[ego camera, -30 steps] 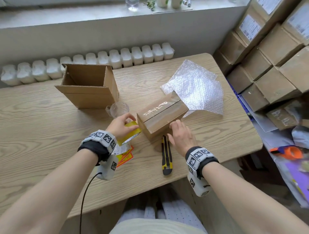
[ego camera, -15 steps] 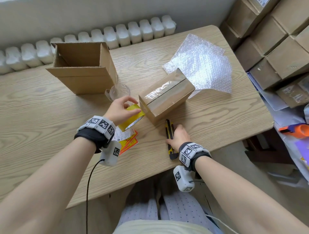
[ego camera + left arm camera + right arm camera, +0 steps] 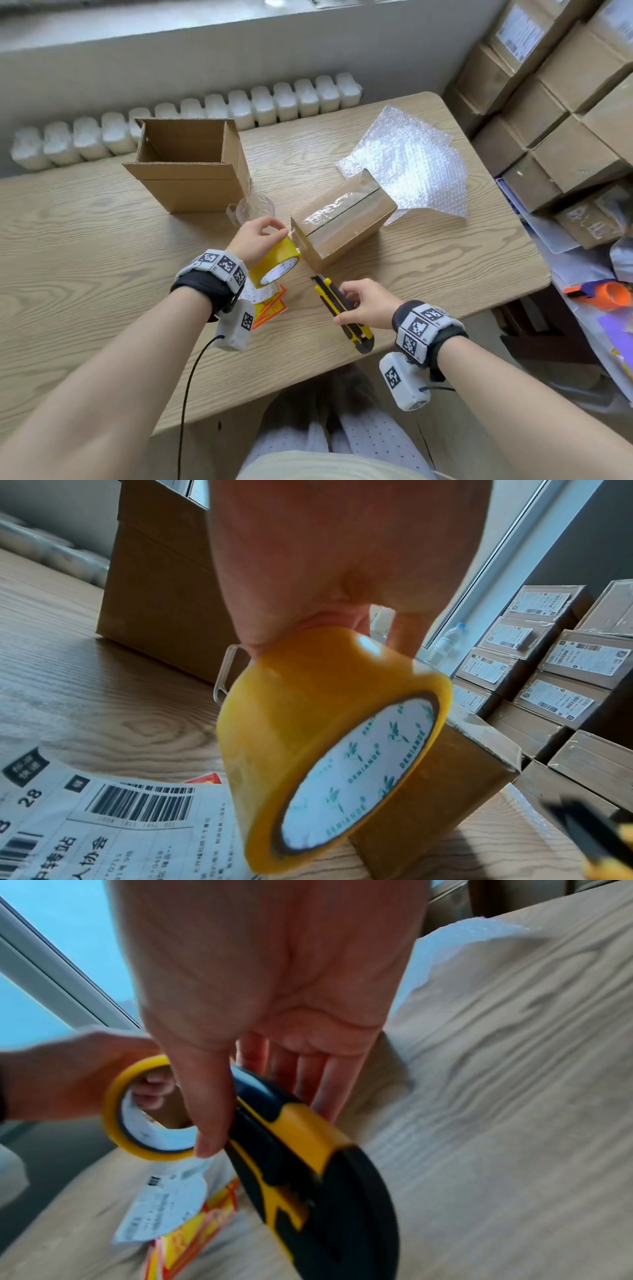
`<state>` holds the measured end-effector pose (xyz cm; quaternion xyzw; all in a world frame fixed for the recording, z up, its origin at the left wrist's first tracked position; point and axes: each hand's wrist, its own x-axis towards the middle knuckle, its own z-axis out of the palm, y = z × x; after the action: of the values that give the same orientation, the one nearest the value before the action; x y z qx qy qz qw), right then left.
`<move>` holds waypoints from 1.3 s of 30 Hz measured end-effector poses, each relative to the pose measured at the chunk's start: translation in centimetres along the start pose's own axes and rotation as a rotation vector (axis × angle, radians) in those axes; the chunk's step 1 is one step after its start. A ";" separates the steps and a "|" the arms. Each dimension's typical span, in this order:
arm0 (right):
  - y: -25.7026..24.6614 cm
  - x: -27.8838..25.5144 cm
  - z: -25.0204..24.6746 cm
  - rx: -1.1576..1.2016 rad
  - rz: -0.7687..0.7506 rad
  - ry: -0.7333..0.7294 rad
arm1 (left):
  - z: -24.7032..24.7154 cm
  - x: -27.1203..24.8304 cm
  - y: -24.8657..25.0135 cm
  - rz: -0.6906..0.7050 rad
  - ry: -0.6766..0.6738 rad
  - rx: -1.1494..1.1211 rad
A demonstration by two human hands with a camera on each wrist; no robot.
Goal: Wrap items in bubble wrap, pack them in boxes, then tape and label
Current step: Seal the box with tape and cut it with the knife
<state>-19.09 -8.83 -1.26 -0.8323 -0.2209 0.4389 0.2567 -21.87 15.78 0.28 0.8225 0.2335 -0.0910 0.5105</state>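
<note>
Left grip (image 3: 257,238) holds one tape roll (image 3: 276,263); right grip (image 3: 369,304) holds one knife (image 3: 337,308).

In the left wrist view the black and yellow plastic utility knife (image 3: 592,840) is a blurred shape cut off at the lower right corner, and the clear glass cup (image 3: 226,674) shows only as a handle behind the yellow roll of packing tape (image 3: 308,737). In the right wrist view the white printed shipping label (image 3: 164,1204) is too smeared to read. The print on the labels of the stacked brown cardboard boxes (image 3: 565,102) in the head view is too small to tell.

"DENIANDE" is printed repeatedly inside the tape roll (image 3: 356,772); "28" and a barcode are seen on the shipping label (image 3: 113,829).
</note>
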 end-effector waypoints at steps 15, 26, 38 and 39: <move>-7.6 1.5 -1.3 -0.432 -0.072 0.330 | 0.8 0.9 0.1 -0.079 0.127 0.139; -9.7 1.7 -1.1 -0.542 -0.079 0.339 | 1.0 0.9 0.0 -0.060 0.149 0.178; -11.8 1.3 -1.0 -0.676 -0.013 0.260 | 2.0 1.1 -0.4 -0.022 0.155 0.315; -11.7 1.1 -0.9 -0.679 -0.009 0.255 | 2.0 1.1 -0.4 -0.021 0.155 0.314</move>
<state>-19.38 0.61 5.78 -0.9172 -0.3237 0.2322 -0.0068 -20.91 14.48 -1.44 0.8942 0.2636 -0.0677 0.3554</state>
